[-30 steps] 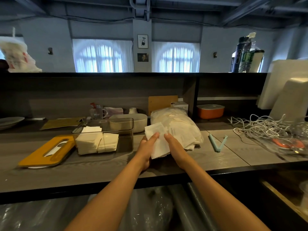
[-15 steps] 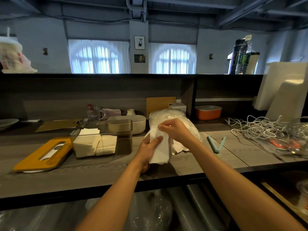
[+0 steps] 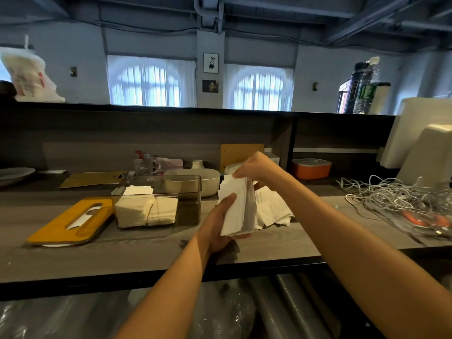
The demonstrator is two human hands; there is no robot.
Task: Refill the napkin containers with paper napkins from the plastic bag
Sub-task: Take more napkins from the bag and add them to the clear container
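Above the counter (image 3: 146,253), both hands' fingers pinch white napkins (image 3: 238,209) (upright, fanned stack).

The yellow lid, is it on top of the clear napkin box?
No, the yellow lid lies flat on the counter beside the open clear napkin box.

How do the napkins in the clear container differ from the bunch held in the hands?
The napkins in the clear container lie flat in neat stacks; the held bunch stands on edge, fanned. The container's napkins are untouched; the bunch is gripped by left hand and right hand. Both are white paper.
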